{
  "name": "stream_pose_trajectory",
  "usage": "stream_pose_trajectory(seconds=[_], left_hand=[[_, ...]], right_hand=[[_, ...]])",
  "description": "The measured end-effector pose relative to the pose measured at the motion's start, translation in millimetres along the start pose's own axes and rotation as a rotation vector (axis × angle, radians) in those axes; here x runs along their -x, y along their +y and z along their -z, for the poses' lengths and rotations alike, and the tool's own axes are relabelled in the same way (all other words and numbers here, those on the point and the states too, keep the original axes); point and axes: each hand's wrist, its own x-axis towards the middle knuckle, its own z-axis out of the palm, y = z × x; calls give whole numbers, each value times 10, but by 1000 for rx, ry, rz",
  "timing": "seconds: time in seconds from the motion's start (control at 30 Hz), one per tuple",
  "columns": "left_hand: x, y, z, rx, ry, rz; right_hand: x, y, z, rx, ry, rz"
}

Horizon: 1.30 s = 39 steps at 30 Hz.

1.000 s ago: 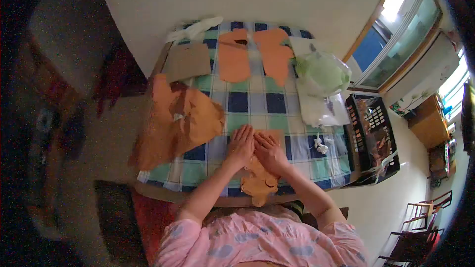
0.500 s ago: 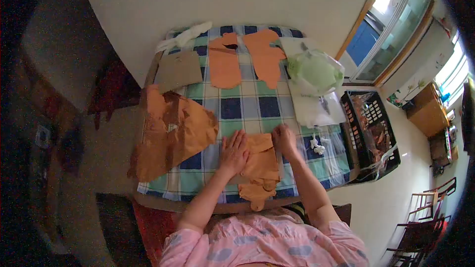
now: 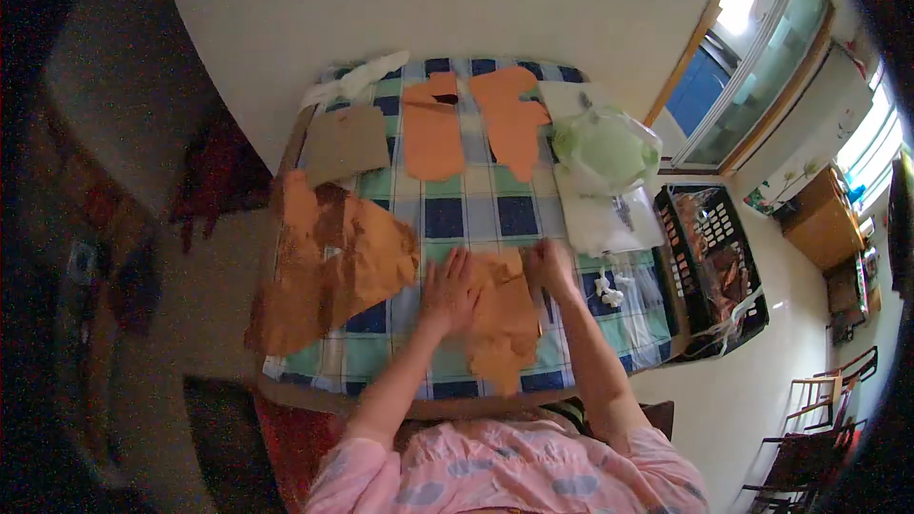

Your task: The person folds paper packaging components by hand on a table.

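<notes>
The left hand (image 3: 449,290) lies open and flat at the left side of an orange-tan piece (image 3: 503,309); the right hand (image 3: 552,269) has curled fingers at its right side, though whether they grip cannot be told. A second ago both hands sat together on the piece; now they have parted, leaving its creased surface exposed, by the middle of the worktop's (image 3: 314,401) near edge. Crumpled brown sheeting (image 3: 371,247) covers the left edge; two smooth orange cut-outs (image 3: 433,138) (image 3: 512,124) lie flat toward the far edge.
</notes>
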Motion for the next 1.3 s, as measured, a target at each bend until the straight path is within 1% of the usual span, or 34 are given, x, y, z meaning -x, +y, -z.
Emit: stream_pose_trajectory(seconds=[0.07, 0.13, 0.2, 0.27, 0.33, 0.4, 0.43, 0.5, 0.6, 0.7, 0.8, 0.9, 1.0, 1.1, 1.2, 1.23, 1.3], left_hand=[[-190, -43, -55, 6, -20, 30], [-411, -54, -22, 10, -16, 52], [-405, -36, 33, 1, -48, 45], [-375, -3, 57, 21, -58, 48], [-365, 8, 58, 65, -35, 71], [-334, 2, 83, 43, 7, 42], [-312, -1, 86, 32, 26, 29], [-341, -17, 34, -15, -16, 47], [-358, -30, 5, -34, -15, 47], [-349, -31, -4, 24, 17, 51], [-350, -33, 51, 33, 24, 30], [-349, -32, 109, 48, 28, 8], [-364, -51, 84, 47, 37, 3], [-370, -43, 101, 33, 6, -6], [-384, -51, 163, 71, -8, -9], [-389, -58, 182, 94, -7, -5], [-515, -15, 233, 93, -70, 62]], right_hand=[[-151, 36, -105, -37, 54, 44], [-237, -73, -35, -34, 142, 126], [-158, -164, -13, 4, 234, 220], [-150, 27, -193, -375, -18, -28], [-88, 61, -211, -533, -146, -175], [-42, 40, -189, -473, -150, -202], [-11, 19, -160, -419, -135, -132], [36, 0, -85, -310, -101, 10], [72, -23, 1, -291, -109, 15], [153, -143, 231, -64, -224, 14], [355, -271, 448, -157, -292, -100], [370, -127, 316, -211, -277, -189], [307, -172, 286, -146, -39, -27], [144, -193, 137, -194, 96, 300], [243, -360, 266, 174, 15, 508], [242, -342, 218, 127, 71, 518], [223, -223, 40, 32, 176, 535]])
